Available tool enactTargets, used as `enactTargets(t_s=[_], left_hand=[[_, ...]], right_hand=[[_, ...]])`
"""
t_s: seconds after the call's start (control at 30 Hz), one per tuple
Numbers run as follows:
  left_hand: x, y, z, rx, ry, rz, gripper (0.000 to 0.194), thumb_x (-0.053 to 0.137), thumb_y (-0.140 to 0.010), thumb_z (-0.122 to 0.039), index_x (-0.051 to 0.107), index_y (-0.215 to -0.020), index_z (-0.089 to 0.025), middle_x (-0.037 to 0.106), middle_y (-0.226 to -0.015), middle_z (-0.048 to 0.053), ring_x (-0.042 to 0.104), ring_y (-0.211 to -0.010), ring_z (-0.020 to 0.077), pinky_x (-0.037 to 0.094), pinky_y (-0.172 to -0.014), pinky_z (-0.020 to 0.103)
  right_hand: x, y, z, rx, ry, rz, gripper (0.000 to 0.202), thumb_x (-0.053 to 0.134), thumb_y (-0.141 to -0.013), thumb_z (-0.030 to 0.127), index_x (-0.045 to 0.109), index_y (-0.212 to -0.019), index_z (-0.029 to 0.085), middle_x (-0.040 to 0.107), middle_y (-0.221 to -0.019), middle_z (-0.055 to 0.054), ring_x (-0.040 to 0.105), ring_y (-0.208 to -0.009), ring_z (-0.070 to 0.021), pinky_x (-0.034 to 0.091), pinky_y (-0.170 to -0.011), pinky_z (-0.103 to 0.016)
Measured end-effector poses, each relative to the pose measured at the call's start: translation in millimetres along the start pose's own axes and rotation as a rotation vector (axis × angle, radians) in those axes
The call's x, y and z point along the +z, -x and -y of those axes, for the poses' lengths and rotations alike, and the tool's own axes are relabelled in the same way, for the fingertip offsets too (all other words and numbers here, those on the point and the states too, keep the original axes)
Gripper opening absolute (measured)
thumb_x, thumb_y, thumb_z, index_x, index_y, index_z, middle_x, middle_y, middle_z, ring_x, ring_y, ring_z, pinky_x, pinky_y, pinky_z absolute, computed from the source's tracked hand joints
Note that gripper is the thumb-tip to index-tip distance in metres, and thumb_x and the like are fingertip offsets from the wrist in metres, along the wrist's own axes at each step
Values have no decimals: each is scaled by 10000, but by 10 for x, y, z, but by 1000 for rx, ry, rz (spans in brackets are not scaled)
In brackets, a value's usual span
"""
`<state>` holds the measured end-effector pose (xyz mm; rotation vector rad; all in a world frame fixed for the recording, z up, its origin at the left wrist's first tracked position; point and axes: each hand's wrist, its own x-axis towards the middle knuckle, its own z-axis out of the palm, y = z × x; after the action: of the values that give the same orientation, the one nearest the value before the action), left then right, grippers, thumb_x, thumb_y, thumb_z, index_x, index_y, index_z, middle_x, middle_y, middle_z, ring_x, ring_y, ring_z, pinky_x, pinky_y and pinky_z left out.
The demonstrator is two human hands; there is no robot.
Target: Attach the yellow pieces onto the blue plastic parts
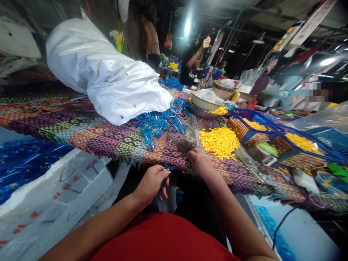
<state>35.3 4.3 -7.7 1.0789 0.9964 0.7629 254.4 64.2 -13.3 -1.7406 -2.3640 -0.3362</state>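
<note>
My left hand [154, 183] is closed just in front of the table's fringed edge. Between its thumb and finger is a small blue plastic piece with a yellow part [168, 170]; something dark lower in the palm is mostly hidden. My right hand [201, 163] rests at the near side of the table, fingertips pinched together at a small heap of tiny dark bits [186, 146]. Whatever those fingertips hold is too small to make out. Beyond the heap lie clear blue plastic pieces [160, 125]. Right of it spreads a pile of small yellow pieces [219, 142].
A big white sack [108, 76] lies on the patterned cloth [130, 139]. Blue and yellow baskets [255, 136] and metal bowls [205, 103] stand to the right. Left of my legs is a white foam box [67, 192]. Other people [193, 69] are farther back.
</note>
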Motion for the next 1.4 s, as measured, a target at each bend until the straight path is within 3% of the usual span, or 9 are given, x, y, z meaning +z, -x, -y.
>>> enactTargets(t_s=[0.13,0.43,0.73,0.97,1.17,1.4], left_hand=[[-7,0,33,-3,-3,-6,190,436,-790,-345,441,-712,-172,528,-580,-36,507,-315,93,338,-267,172],[18,-8,27,-17,1,-12,192,445,-774,-349,432,-701,-172,529,-568,-34,506,-311,96,332,-268,175],[-16,-29,17,-7,13,-52,211,456,-775,-375,449,-725,-171,541,-596,-29,520,-324,98,330,-272,171],[17,-50,35,5,11,-47,207,454,-778,-365,445,-708,-170,534,-578,-30,518,-318,103,331,-267,178],[57,-65,-4,35,-62,-67,185,425,-796,-342,449,-726,-173,536,-586,-31,521,-318,105,339,-261,179],[93,-69,-105,80,-181,-98,164,409,-808,-313,440,-727,-175,518,-582,-36,515,-315,100,350,-263,178]], right_hand=[[28,-3,-21,53,1,-2,192,475,-865,251,624,-763,188,591,-795,-62,524,-742,-171,349,-631,-256],[-37,3,-22,0,-88,62,167,501,-849,214,649,-774,196,596,-791,-59,540,-786,-172,367,-661,-252],[-62,111,43,-78,-164,-2,177,458,-864,185,621,-794,173,583,-786,-71,522,-783,-180,391,-700,-271],[-101,158,114,11,-670,-132,99,534,-801,206,606,-738,179,624,-727,-34,571,-688,-156,432,-624,-263],[-210,209,312,105,-951,-66,117,560,-794,261,620,-740,177,623,-665,-5,565,-607,-127,435,-556,-237],[-299,263,491,67,-1271,-27,110,617,-755,292,617,-746,183,621,-737,-17,567,-588,-118,463,-486,-226]])
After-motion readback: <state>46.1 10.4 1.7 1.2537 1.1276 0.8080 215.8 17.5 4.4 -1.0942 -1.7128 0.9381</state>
